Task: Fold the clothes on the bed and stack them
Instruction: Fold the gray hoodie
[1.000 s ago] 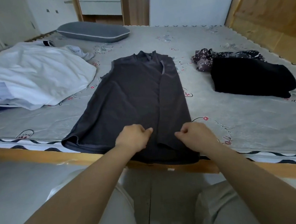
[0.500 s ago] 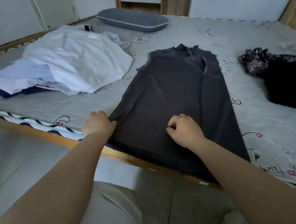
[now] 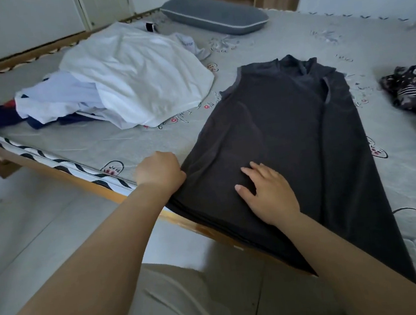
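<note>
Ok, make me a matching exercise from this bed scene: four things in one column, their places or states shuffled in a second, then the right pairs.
Things:
1. dark grey garment
2. white clothes pile
3. grey pillow
4. left hand

Places or states:
A. at the far end of the bed
B. grips the garment's near left edge
C. spread flat, right hand resting on it
D. heaped, unfolded, left of the garment

Pairs: 1-C, 2-D, 3-A, 4-B

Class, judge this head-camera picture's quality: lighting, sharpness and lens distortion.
Head view: dim, bluish and soft, no glare; dark garment loses fold detail; wide-angle lens bows the bed's edge; white clothes pile brightest; both forearms loom large.
</note>
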